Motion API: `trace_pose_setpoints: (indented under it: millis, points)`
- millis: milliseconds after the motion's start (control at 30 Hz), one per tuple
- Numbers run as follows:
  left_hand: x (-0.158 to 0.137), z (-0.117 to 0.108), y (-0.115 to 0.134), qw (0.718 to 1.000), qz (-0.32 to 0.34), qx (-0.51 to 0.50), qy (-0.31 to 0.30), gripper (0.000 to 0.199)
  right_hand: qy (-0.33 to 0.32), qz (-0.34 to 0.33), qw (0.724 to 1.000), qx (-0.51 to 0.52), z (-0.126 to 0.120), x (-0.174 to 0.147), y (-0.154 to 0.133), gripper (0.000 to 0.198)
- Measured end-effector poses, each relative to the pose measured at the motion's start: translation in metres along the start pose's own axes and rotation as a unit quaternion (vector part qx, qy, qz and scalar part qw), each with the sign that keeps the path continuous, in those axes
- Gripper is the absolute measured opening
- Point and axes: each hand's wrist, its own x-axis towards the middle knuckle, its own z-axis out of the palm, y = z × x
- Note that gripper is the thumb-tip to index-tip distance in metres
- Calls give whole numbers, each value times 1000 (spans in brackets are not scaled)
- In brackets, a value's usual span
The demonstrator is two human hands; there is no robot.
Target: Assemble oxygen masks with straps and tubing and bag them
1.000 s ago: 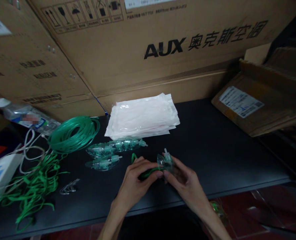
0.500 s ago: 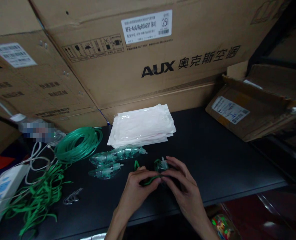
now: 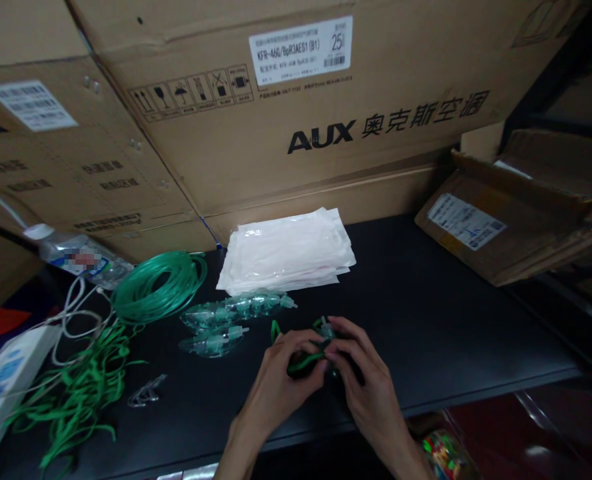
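Note:
My left hand [image 3: 292, 363] pinches a green elastic strap [image 3: 303, 364], whose loop stands up behind the fingers. Close against it, my right hand [image 3: 363, 363] is closed around a clear green oxygen mask [image 3: 327, 329] with a pale connector pointing up. The fingertips of both hands meet where strap and mask come together, and most of the mask is hidden by them. To the left lie a row of nested clear green masks [image 3: 239, 308] and another mask [image 3: 213, 341] in front of it. Several thin metal strips [image 3: 147, 392] rest on the black table.
A tangle of green straps [image 3: 83, 393] lies at left, near a coil of green tubing [image 3: 159, 287], a plastic bottle [image 3: 83, 257] and a white power strip [image 3: 13, 373]. White packets [image 3: 286, 253] are stacked at the back. Large cartons [image 3: 216, 153] stand behind; an open box [image 3: 476, 227] is at right.
My left fingers have shifted, with the index finger now raised and curled over the strap towards the mask. My right hand still holds the mask. The whole view has shifted slightly.

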Motion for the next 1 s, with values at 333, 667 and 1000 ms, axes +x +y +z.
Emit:
trace_pose_setpoints:
  millis: [333, 667, 1000]
  points:
    - [2, -2, 7, 996, 28, 87, -11, 22, 19, 1, 999, -29, -1, -1, -3, 18]
    - [0, -7, 5, 998, 12, 62, 14, 23, 84, 87, 991, 59, -7, -5, 3, 11]
    - [-2, -4, 1, 998, 2, -54, 14, 31, -77, 182, 960, 198, -14, -5, -2, 51]
